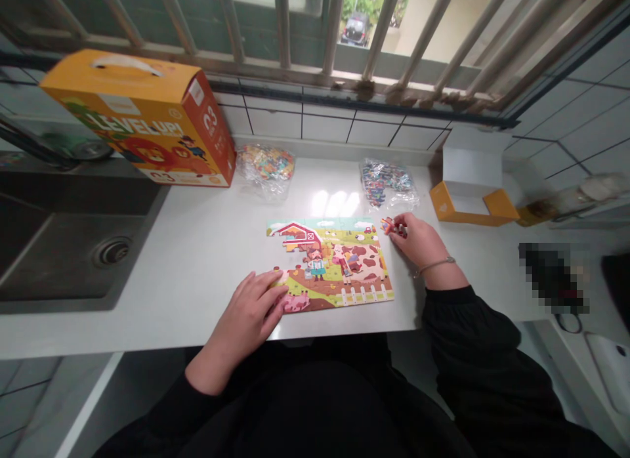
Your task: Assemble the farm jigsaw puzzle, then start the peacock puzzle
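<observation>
A farm-scene jigsaw puzzle lies flat on the white counter, nearly whole, with a gap along its left side. My left hand rests flat on the puzzle's lower left corner, fingers stretched out. My right hand sits at the puzzle's upper right corner. Its fingers are pinched on a small puzzle piece, held just beside the top right edge. A thin bracelet circles that wrist.
An orange puzzle box stands at the back left. Two clear bags of loose pieces lie against the tiled wall. An open yellow-and-white carton sits at the right. A steel sink lies to the left.
</observation>
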`<state>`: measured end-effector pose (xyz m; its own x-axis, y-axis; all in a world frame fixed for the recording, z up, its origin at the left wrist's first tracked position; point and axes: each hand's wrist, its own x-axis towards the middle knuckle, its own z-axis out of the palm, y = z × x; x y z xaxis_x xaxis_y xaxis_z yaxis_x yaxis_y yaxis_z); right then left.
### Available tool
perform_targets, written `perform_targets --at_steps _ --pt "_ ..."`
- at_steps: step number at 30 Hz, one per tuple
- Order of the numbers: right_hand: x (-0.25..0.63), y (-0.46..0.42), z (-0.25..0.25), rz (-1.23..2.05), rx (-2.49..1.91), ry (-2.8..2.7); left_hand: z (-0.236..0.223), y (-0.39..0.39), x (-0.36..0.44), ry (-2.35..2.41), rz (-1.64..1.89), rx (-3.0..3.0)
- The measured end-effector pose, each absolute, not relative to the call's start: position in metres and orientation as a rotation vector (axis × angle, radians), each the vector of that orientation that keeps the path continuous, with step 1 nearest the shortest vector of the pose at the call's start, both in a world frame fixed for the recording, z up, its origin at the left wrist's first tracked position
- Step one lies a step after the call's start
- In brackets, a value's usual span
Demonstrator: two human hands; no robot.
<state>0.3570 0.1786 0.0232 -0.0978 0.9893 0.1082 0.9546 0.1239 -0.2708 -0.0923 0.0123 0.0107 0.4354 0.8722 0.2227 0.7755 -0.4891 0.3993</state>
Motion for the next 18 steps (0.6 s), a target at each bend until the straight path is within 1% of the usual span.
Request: perform_targets --at_steps 6,10,13,18 --pt "0.361 0.181 0.02 0.31 -1.89 -2.042 0.01 0.012 -0.093 1.437 0.598 2.459" --pt "0.352 0.171 0.02 0.22 -1.874 -2.02 0.009 0.012 -0.094 1.437 0.587 2.441" --pt "0.327 0.151 0.023 0.201 -1.743 -2.063 0.01 0.013 -0.093 1.444 0.59 2.439" --pt "0.255 0.104 0.025 0.38 -1.415 -2.156 0.01 0.013 -0.091 1.453 0.603 2.439"
